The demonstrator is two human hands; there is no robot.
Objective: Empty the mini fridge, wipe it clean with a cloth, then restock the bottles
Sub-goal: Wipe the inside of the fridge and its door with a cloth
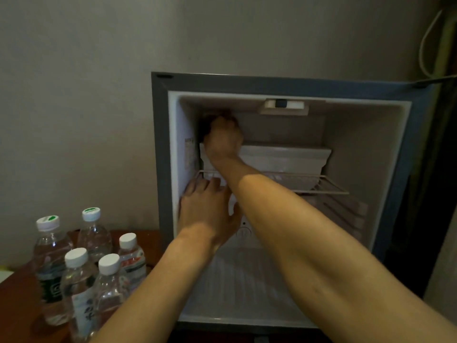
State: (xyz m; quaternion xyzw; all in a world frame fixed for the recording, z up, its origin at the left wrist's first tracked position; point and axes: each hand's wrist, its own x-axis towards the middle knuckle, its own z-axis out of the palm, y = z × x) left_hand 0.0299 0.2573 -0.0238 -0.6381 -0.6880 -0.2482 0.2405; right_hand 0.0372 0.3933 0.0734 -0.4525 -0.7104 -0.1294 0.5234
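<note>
Right hand (pixel 223 138) wiping fridge (pixel 405 149) interior; bottles (pixel 81 266) outside.

Two bare forearms, no sleeves, no jewellery

Open mini fridge (pixel 405 169), wire shelf (pixel 329 186) inside, five capped bottles (pixel 81 268) upright beside it

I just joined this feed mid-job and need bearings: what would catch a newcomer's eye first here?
The open mini fridge fills the middle, with no bottles in view inside it. Both arms reach in: the right hand presses something dark, likely the cloth, into the upper left back corner, while the left hand rests at the left wall by the wire shelf. Five water bottles stand on the wooden table to the left.
</note>
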